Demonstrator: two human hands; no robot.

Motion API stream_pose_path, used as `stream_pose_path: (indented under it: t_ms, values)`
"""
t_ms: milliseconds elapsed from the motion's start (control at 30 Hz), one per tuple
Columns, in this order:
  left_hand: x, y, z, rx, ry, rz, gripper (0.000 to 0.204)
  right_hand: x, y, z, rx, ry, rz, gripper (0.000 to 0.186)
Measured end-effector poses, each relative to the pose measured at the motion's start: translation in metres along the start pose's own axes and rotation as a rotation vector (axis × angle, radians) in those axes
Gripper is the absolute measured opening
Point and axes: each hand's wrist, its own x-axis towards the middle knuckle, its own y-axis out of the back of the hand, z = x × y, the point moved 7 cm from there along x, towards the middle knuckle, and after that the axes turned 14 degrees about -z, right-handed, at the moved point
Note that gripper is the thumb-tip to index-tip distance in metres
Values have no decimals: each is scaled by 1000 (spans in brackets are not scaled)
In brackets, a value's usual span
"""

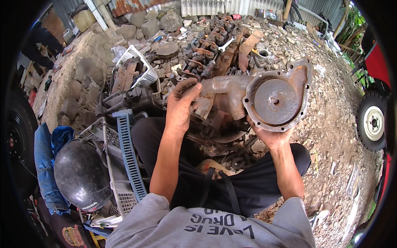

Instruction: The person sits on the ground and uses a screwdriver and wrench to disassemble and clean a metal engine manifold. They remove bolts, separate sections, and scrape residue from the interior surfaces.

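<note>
Your left hand (182,105) is clamped over the narrow neck end of the rusty cast housing (252,93), fingers curled over the top, while your right hand (271,134) cups the round flange from below, palm under its rim. The housing sits up in the air between both hands, above your lap, its disc face (275,101) turned toward you. It looks like solid cast metal, so expect it to be heavy and completely stiff, weighted toward that wide flange; the rust should give grip, though any oil film would make it slick. Best holds seem to be the neck and the flange rim, right where you are. Below it, dark greasy parts and chain links (237,159) crowd the ground by your knees. Beyond, a cylinder head with valve springs (209,51) lies on the rubble. To your left stand a white plastic basket (138,66), a blue-grey crate (120,165) and a black helmet (80,173); a wheel (372,122) sits far right.
</note>
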Motion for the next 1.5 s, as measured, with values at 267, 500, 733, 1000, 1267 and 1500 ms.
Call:
stream_pose_path:
  t_ms: [267,500,733,1000,1267,1500]
  values:
    - [3,-18,4,-141,47,-269,46,3,0,2,13,14,135,72]
    - [-1,3,15,271,10,-66,37,-2,0,0,9,25,134,76]
    - [-7,-41,52,1002,-401,-268,43,-5,4,1,-66,-22,84,73]
    - [-6,-12,41,832,-92,-554,38,-12,6,9,-64,-56,73,73]
    - [-25,-82,61,891,-418,-735,77,-18,14,17,-188,-177,86,70]
    - [-13,-107,23,796,-145,-697,52,-26,15,27,-316,-397,207,69]
